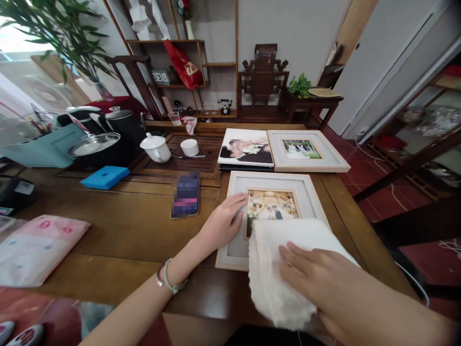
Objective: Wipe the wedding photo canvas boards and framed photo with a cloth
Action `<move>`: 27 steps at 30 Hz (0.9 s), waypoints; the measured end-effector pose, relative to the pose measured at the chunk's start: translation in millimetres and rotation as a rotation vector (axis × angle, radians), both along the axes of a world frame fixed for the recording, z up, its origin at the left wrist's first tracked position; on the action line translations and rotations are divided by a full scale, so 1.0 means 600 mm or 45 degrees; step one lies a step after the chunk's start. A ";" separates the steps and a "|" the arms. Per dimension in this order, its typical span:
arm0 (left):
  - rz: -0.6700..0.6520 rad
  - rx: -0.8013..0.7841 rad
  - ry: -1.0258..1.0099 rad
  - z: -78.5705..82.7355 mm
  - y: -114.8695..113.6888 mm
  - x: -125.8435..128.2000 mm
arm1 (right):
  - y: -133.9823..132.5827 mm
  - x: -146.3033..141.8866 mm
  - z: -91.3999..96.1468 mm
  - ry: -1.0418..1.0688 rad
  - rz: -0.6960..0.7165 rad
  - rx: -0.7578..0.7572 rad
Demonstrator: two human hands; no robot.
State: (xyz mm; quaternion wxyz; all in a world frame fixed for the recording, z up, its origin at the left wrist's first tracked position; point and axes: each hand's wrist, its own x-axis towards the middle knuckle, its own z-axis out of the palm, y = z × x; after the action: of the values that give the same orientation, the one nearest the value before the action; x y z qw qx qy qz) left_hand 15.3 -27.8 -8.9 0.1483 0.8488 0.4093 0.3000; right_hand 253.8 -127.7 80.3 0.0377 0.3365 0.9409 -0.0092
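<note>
A light wooden picture frame (264, 180) with a pale mat and a wedding photo (275, 199) lies flat near the table's edge in front of me. My left hand (225, 218) rests on its left side, fingers stretched across the mat and nothing gripped. In my right hand (313, 274) is a folded white cloth (288, 240), pressed under the fingers. It covers the lower right part of the frame and hangs past the near edge. Whether the cloth touches the glass, I cannot tell.
Behind it lie a second frame (340, 166) and a white photo panel (245, 149). Left of these are a phone (185, 194), a blue sponge (105, 177), a white lidded cup (155, 148), a small white bowl (189, 147) and a pink-and-white packet (39, 250).
</note>
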 end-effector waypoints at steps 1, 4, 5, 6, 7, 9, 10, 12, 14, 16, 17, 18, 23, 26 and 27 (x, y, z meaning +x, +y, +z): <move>-0.002 -0.001 -0.001 0.000 0.000 0.000 | -0.001 -0.001 0.006 0.033 -0.003 -0.045; -0.011 0.008 -0.005 -0.001 0.001 0.000 | 0.039 -0.003 -0.002 -0.019 -0.206 0.002; -0.016 0.013 -0.007 -0.001 0.001 0.000 | 0.063 -0.003 -0.012 -0.055 -0.301 0.071; -0.020 0.020 -0.011 -0.001 0.002 0.001 | 0.088 -0.004 -0.023 -0.085 -0.390 0.147; -0.023 0.026 -0.014 0.000 0.002 0.001 | 0.114 -0.006 -0.035 -0.100 -0.469 0.219; -0.025 0.030 -0.022 0.001 0.002 0.001 | 0.158 -0.011 -0.053 -0.103 -0.576 0.315; -0.024 0.029 -0.025 0.002 0.002 0.002 | 0.174 -0.015 -0.058 -0.107 -0.606 0.343; -0.020 0.027 -0.034 0.002 0.002 0.002 | 0.189 -0.028 -0.060 -0.141 -0.621 0.367; -0.014 0.030 -0.048 0.000 0.002 0.002 | 0.180 -0.046 -0.054 -0.194 -0.578 0.366; -0.009 0.026 -0.066 -0.003 0.003 0.002 | 0.154 -0.067 -0.044 -0.228 -0.494 0.344; -0.007 0.017 -0.079 -0.005 0.003 0.001 | 0.136 -0.078 -0.040 -0.241 -0.440 0.318; 0.000 0.006 -0.096 -0.007 0.003 0.000 | 0.117 -0.089 -0.036 -0.251 -0.381 0.287; 0.003 -0.029 -0.140 -0.006 0.002 -0.005 | 0.023 -0.115 -0.033 -0.139 -0.010 0.281; -0.023 -0.056 -0.121 -0.002 0.001 -0.006 | -0.004 -0.099 -0.035 -0.009 0.160 0.244; -0.016 -0.055 -0.119 -0.001 0.001 -0.005 | -0.005 -0.090 -0.034 0.003 0.167 0.227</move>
State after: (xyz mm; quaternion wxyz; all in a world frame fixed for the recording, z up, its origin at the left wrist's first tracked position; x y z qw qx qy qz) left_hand 12.2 -27.3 -9.7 0.1875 0.8331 0.4029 0.3294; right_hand 199.6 -130.9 59.6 0.0071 0.2762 0.9580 0.0766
